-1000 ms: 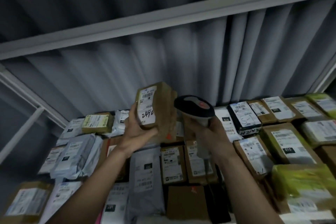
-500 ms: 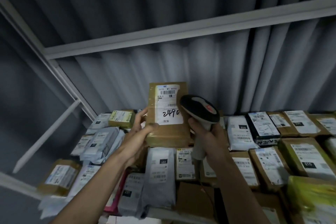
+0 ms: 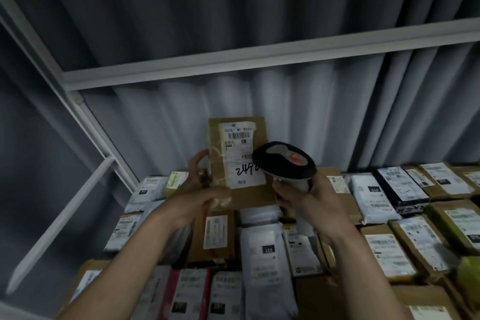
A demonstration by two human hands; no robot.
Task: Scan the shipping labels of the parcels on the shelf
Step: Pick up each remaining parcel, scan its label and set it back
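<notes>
Grey curtain (image 3: 259, 21) hung behind the shelf (image 3: 259, 62), parcels (image 3: 389, 249) packed flat across it. Up above them stood the box (image 3: 241, 195), label (image 3: 240, 153) facing the camera, left hand (image 3: 200, 189) gripping its left edge. Right hand (image 3: 311, 200) was wrapped round the scanner (image 3: 285, 161), whose head overlapped the label's right side.
</notes>
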